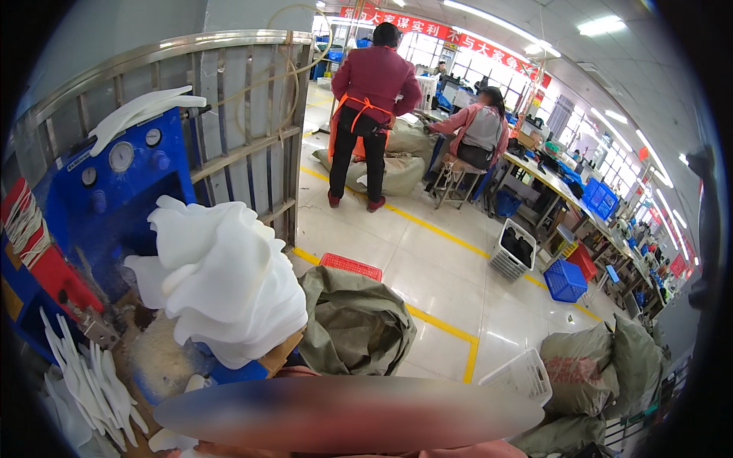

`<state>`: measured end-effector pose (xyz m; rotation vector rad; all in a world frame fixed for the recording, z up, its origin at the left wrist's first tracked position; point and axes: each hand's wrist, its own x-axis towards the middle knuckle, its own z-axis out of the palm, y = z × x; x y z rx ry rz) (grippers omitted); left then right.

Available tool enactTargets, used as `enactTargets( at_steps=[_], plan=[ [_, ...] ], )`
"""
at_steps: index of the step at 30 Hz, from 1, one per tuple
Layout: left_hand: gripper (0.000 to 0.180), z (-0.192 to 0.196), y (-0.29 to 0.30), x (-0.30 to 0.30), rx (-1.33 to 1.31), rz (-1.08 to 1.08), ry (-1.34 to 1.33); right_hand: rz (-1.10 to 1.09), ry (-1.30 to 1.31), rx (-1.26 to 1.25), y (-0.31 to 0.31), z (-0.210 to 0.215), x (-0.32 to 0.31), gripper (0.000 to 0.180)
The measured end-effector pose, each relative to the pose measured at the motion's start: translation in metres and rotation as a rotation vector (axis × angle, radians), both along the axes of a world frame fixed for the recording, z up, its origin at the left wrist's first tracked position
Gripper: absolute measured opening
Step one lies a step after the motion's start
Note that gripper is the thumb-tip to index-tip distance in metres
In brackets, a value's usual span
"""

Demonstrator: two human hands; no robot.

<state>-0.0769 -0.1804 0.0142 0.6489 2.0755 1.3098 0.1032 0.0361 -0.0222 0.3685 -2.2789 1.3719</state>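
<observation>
Neither of my hands shows; a smeared oval covers the lower middle, with pink cloth [466, 450] along its lower edge. Nearest to me is a tall pile of white, curved, foam-like pieces [229, 282], stacked over a brown cardboard edge [284, 353]. Behind it stands a blue machine [164, 179] with round gauges, and one more white piece [145, 111] rests on its top. A red bar [46, 252] wound with pale cord leans at the left. Several thin white pieces [92, 382] stand on edge at the lower left, beside a dusty, pale round surface [168, 359].
An open green sack [355, 320] and a red basket [351, 266] stand right of the pile. A metal railing [252, 137] rises behind the machine. Full sacks [576, 374] and a white crate [519, 379] lie at right. One person [374, 99] stands, another [477, 130] sits at a workbench.
</observation>
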Motion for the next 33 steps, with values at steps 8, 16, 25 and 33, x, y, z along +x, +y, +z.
enactTargets(
  at_steps=[8,16,25,33],
  plan=[
    [0.029,-0.004,0.002,0.007,-0.007,-0.053,0.084,0.019,-0.124,-0.034,0.006,0.003,0.011,0.054],
    [0.040,-0.016,-0.005,-0.001,-0.008,0.059,-0.103,0.027,-0.239,-0.097,0.007,0.002,0.016,0.061],
    [0.040,-0.045,-0.017,-0.006,0.176,0.093,0.020,-0.086,-0.219,-0.064,0.014,-0.003,0.028,0.062],
    [0.029,-0.042,0.005,-0.008,0.328,-0.113,0.228,-0.093,-0.222,-0.058,0.014,-0.016,0.029,0.063]
  ],
)
